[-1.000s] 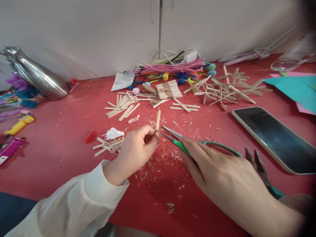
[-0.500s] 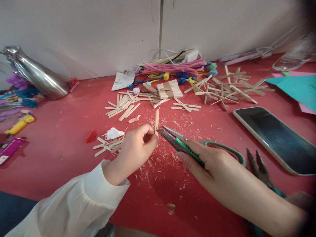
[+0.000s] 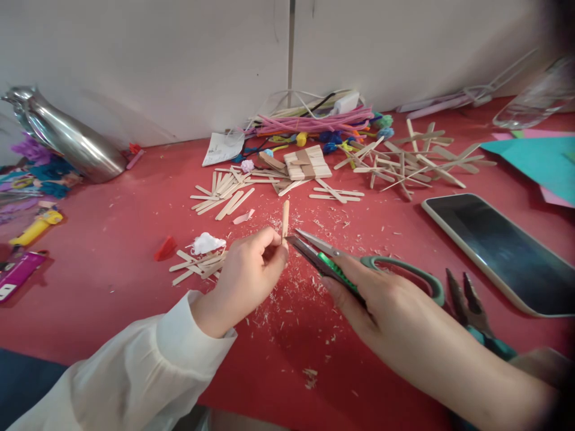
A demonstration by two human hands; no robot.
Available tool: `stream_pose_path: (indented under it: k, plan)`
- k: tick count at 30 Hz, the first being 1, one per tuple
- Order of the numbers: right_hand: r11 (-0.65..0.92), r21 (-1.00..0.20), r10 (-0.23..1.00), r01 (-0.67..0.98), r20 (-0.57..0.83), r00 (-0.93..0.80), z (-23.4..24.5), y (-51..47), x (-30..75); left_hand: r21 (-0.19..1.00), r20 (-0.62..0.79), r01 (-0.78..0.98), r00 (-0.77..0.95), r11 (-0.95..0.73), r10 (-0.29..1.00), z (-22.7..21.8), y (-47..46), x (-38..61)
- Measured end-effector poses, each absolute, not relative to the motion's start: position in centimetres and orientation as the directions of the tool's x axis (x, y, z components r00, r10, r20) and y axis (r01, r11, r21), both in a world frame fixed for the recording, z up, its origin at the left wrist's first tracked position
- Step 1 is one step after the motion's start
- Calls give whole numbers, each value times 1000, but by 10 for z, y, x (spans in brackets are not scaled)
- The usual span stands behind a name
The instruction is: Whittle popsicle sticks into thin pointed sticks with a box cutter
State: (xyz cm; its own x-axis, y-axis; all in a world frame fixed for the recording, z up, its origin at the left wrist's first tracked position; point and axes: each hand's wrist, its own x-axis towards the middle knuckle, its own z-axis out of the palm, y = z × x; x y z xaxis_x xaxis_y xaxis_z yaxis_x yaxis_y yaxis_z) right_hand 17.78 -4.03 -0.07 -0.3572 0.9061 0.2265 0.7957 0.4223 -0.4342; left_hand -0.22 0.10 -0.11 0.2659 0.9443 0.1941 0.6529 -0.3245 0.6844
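Between the thumb and fingers of my left hand (image 3: 251,275), a wooden craft stick (image 3: 286,216) stands nearly upright, its lower end hidden by the fingers. My right hand (image 3: 381,305) is closed around a utility knife (image 3: 335,268) with a green slider. The knife's dark blade meets the stick's edge just above my left fingertips. Wood shavings (image 3: 291,299) lie scattered on the red table below both hands. Behind the knife lie green-handled scissors (image 3: 404,268), partly covered by my right hand. Left of my left hand is a small pile of craft sticks (image 3: 197,264).
Pliers (image 3: 469,305) and a phone (image 3: 498,251) lie to the right. More craft sticks (image 3: 224,188) and pink pipe cleaners (image 3: 309,123) spread along the back. A metal jug (image 3: 76,137), a yellow tool (image 3: 38,227) and a purple lighter (image 3: 20,275) are at the left.
My right hand and the knife have shifted very slightly, with the blade staying against the craft stick. The left hand keeps its hold almost unmoved.
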Motion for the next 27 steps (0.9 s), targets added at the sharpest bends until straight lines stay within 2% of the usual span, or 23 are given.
stream_pose_path:
  k: [3, 5, 10, 16, 21, 27]
  plan:
    - [483, -300, 856, 823, 360, -372, -7, -41, 178, 760, 153, 589, 252, -277, 956, -3, 2, -1]
    - [484, -281, 851, 829, 373, -370, -8, -41, 179, 816, 99, 534, 249, -222, 963, -4, 3, -1]
    - [413, -393, 907, 821, 255, -334, -5, -39, 180, 890, 1, 443, 238, -110, 971, -6, 5, -1]
    - [322, -538, 944, 779, 121, -306, 1, -39, 179, 836, 58, 519, 240, -179, 969, -9, 6, -4]
    - [286, -582, 952, 761, 83, -294, 3, -40, 179, 774, 106, 591, 231, -227, 967, -8, 5, -4]
    - [300, -595, 950, 746, 118, -288, 4, -40, 178, 757, 149, 599, 233, -262, 961, -6, 5, -4]
